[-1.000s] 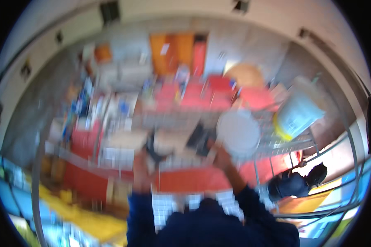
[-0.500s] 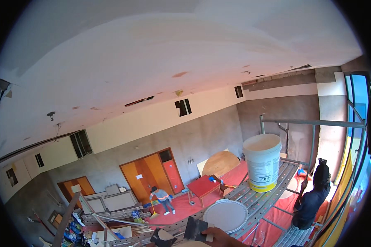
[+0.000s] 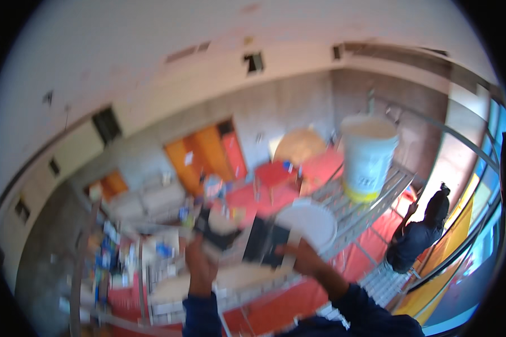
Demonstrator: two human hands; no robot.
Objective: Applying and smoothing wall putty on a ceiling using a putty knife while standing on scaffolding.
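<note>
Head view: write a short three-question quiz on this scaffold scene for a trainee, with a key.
1. True or false: the big white bucket with the yellow band stands upright on the metal scaffold deck.
2. Which lies closest to the right hand? A) the orange doors B) the round white lid C) the other person in dark clothes
3. Fill in: the left hand is raised beside a blurred ____-coloured flat tool that both hands meet.

Key: 1 true. 2 B. 3 dark; the blur hides exactly how the fingers close on it.
</note>
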